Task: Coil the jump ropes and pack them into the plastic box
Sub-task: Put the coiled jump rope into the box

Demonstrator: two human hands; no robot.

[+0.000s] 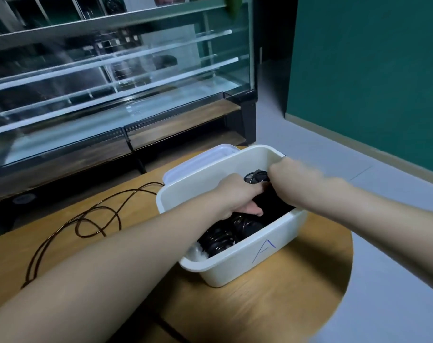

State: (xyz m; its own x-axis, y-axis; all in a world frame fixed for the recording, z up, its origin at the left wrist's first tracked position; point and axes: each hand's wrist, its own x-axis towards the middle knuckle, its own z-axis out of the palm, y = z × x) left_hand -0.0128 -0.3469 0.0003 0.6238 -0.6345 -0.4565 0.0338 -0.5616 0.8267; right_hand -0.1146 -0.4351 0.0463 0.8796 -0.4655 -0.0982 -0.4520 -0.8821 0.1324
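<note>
A wooden surface [297, 300] with a rounded right edge fills the lower half of the frame. A white plastic box [237, 266], marked with a blue letter A on its near wall, stands on it just right of centre. Touching the box's far left side lies a translucent lid [185, 167]. At centre left, an uncoiled dark jump rope [86, 219] lies in loose loops on the wood, trailing toward the lower left.

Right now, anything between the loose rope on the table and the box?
Nothing visible blocks it. The loose rope lies uncoiled on the table left of the plastic box. The box is open on top, but the left hand, the right hand and the coiled ropes fill much of it.
</note>
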